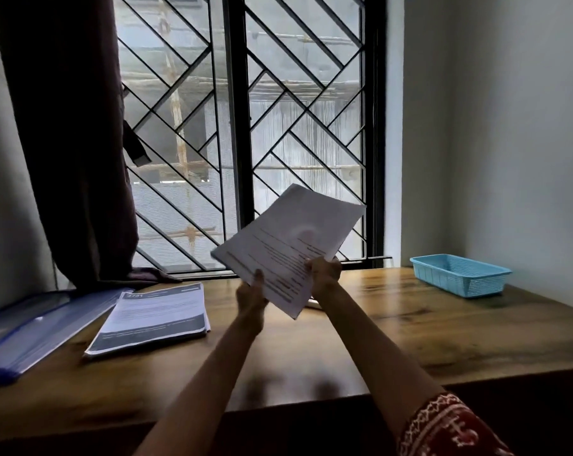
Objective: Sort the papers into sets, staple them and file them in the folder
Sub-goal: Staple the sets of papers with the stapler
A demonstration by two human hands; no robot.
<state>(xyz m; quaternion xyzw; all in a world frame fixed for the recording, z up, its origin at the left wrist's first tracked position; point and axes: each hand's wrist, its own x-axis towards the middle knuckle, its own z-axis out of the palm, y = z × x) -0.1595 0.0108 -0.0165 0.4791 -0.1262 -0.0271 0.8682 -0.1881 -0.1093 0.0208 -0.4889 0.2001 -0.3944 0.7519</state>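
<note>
Aloft, sheaf of papers (288,245), left hand (250,296) pinching, right hand (324,269) gripping

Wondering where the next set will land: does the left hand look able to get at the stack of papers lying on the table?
Probably yes, once freed. The left hand now helps the right hand hold up a sheaf of papers. The stack of papers lies just to its left, with nothing standing between them.
</note>
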